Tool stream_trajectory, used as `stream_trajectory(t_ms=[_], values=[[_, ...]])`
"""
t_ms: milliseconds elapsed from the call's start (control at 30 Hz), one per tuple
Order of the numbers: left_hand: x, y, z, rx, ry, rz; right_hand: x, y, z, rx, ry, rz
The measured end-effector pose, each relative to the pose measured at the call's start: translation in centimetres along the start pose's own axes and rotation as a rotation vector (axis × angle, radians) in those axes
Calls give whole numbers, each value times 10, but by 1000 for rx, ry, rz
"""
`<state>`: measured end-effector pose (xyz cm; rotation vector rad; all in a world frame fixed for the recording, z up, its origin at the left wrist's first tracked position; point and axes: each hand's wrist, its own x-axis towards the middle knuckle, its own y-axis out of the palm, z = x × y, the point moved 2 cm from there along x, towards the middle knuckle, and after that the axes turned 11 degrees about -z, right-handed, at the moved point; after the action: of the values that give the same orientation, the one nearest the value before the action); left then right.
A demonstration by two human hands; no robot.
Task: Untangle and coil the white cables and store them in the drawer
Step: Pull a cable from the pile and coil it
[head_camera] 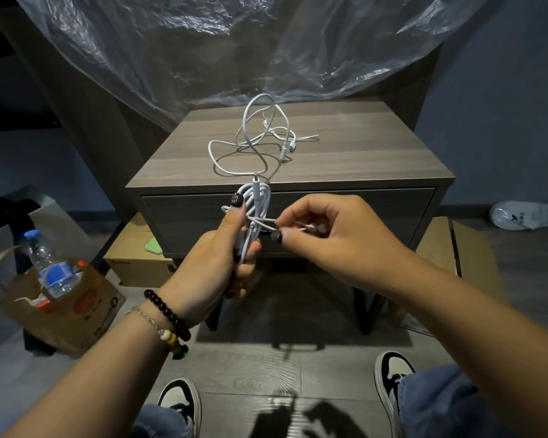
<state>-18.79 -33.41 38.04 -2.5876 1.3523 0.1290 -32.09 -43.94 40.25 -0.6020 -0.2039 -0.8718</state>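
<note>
Head view — hands (222, 248) round cable (257, 203)

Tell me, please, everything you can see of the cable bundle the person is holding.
The cable bundle is thin, white and smooth, like plastic-coated cord, folded into several long loops held upright in front of the closed drawer. The left hand grips its lower part, thumb pressed along the side. A straight plug sticks up at the top. The right hand pinches the loose end, which crosses the middle of the loops as a wrap. It touches nothing else.
</note>
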Motion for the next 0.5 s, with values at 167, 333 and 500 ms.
stream_trajectory(t_ms=[167, 333, 500], values=[[-1, 2, -2, -39, -34, 14, 1, -1, 1, -63, -67, -120], [-2, 6, -5, -194, -90, 64, 2, -3, 7, 468, 257, -82], [-1, 6, -5, -257, -117, 75, 3, -6, 8, 418, 179, -80]])
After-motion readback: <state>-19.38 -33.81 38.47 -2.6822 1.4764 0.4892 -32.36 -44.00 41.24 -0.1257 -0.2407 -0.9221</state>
